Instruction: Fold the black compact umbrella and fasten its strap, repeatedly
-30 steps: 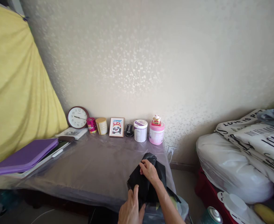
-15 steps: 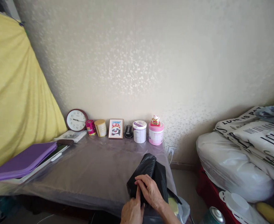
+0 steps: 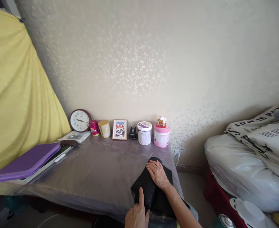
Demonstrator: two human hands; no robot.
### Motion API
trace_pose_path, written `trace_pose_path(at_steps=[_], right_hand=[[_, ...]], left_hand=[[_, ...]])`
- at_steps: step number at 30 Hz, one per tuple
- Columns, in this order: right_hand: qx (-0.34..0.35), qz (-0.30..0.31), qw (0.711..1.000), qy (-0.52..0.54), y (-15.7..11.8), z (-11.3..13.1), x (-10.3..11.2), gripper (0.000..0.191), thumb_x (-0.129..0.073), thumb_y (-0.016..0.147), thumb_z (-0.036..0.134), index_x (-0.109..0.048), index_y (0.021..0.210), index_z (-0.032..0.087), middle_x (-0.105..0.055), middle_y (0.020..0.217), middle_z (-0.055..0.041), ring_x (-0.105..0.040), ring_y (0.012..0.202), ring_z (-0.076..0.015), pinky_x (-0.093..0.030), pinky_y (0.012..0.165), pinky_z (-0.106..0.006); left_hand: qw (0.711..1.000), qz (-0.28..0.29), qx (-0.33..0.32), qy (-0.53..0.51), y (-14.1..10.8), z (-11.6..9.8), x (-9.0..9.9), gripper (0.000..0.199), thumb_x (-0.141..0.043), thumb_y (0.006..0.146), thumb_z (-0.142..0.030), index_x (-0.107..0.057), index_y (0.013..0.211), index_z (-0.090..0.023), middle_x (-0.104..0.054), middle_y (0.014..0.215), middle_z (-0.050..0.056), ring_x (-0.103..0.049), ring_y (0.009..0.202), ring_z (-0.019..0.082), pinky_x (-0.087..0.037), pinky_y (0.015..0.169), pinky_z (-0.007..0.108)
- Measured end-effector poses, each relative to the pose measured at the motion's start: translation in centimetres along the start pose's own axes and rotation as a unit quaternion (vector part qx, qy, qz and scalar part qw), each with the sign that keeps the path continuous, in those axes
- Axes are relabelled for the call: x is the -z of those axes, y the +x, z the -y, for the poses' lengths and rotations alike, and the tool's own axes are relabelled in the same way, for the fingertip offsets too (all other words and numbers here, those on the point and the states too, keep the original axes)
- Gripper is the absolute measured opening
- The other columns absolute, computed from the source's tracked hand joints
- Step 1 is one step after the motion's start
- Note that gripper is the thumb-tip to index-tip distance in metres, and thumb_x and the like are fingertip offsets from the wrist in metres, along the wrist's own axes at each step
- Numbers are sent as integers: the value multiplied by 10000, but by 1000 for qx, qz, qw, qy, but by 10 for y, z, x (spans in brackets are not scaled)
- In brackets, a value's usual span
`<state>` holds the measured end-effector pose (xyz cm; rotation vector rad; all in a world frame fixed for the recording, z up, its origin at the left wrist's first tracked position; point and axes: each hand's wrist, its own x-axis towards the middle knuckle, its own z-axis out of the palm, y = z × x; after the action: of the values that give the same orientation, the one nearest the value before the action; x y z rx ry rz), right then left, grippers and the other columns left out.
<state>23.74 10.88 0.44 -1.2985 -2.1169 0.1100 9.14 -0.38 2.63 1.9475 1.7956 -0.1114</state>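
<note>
A black plastic bag [image 3: 147,186] lies partly folded on the right front corner of the covered table [image 3: 101,167]. My right hand [image 3: 157,174] rests flat on the bag's upper part, palm down with the fingers stretched out. Nearer the front edge, my left hand [image 3: 137,212] touches the bag with its index finger extended; the thumb also shows, and the other fingers are hidden. Neither hand grips anything that I can see.
Along the wall stand a clock [image 3: 80,120], a picture frame [image 3: 120,129], a white tub [image 3: 144,134] and a pink tub [image 3: 161,136] bearing a figurine. Purple folders [image 3: 27,160] lie left. Stuffed white bags [image 3: 244,171] are beyond the table's right side.
My right hand has moved up and right across the bag, away from my left hand, and its fingers have spread. The bag lies flatter. The view has shifted slightly.
</note>
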Motion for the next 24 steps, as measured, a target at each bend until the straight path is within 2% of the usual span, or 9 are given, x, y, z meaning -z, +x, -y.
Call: trace_pose_path(at_steps=[3,7,12,15,18,21,24], right_hand=[[-28,4,1000,-1,15,-17,-2,293,-369,883,236,-655,949,240,-658,1050,-21,-470,1140,-176,-187,1042,-421],[-103,2,994,42,31,-37,-6,268,-403,856,276,-659,931,241,-655,1050,-30,-533,1052,-181,-305,969,-344],[-204,-51,975,66,34,-59,2,241,-439,814,310,-659,851,221,-680,920,-54,-592,923,-198,-380,884,-308],[-274,-109,954,58,15,-70,18,330,-368,825,352,-640,891,178,-663,945,-94,-592,915,-218,-396,855,-336],[-337,-138,930,55,-19,-75,36,384,-326,817,389,-631,877,164,-664,854,-103,-614,816,-230,-434,755,-349],[-386,-139,904,123,-53,-68,45,330,-397,769,419,-628,826,191,-658,763,-63,-622,723,-198,-456,645,-298],[-437,-115,863,225,-71,-53,47,305,-455,728,442,-612,811,195,-644,733,-44,-618,661,-171,-456,525,-249]], left_hand=[[1000,3,0,-7,1,1,-2,679,-387,849,-212,15,1389,-130,-633,1033,123,-604,926,229,-435,783,327],[1000,6,1,-11,5,4,-5,688,-384,847,-227,30,1390,-142,-636,1026,116,-604,922,232,-437,780,338],[1000,-2,0,-17,6,7,-7,685,-382,849,-248,19,1395,-146,-644,1009,107,-604,923,232,-435,777,337],[1000,-9,-8,-14,5,9,-8,666,-368,861,-257,8,1396,-129,-648,990,116,-608,908,225,-432,756,316],[999,-31,-23,-3,4,12,-11,643,-352,875,-283,-13,1398,-126,-652,960,111,-612,874,206,-421,724,280],[998,-50,-34,-2,4,15,-16,632,-340,882,-304,-24,1399,-125,-656,920,98,-613,847,188,-408,690,251],[997,-66,-43,-2,5,17,-20,624,-340,885,-310,-36,1399,-130,-657,910,90,-613,834,186,-401,684,252]])
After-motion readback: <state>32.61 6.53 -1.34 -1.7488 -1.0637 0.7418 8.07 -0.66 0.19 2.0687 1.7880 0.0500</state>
